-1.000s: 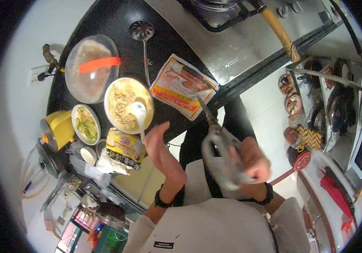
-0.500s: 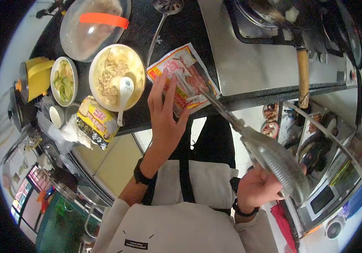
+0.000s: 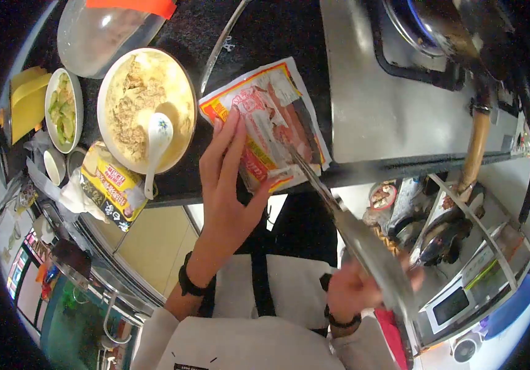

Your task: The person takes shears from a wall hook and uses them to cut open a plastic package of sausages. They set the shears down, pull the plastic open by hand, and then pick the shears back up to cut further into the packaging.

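My left hand (image 3: pixel 226 179) lies flat with fingers apart on a red, yellow and white food packet (image 3: pixel 271 120) at the front edge of the black counter (image 3: pixel 265 31). My right hand (image 3: pixel 363 285) grips the grey handles of large kitchen scissors (image 3: pixel 351 228). Their blades reach up to the packet's lower right side. To the left stands a big bowl of pale mash (image 3: pixel 144 108) with a white spoon (image 3: pixel 156 145) in it.
A small dish of green slices (image 3: pixel 63 110), a lidded clear bowl (image 3: pixel 101 34), a yellow pot (image 3: pixel 25 102) and a yellow snack bag (image 3: pixel 110 188) crowd the left. A steel stove (image 3: pixel 394 92) with a wooden-handled pan (image 3: pixel 477 145) sits right. A slotted ladle (image 3: pixel 221 43) lies behind.
My left hand came from the air down onto the packet. The scissors swung from in front of my chest until their tips reached the packet. The view shifted closer to the counter.
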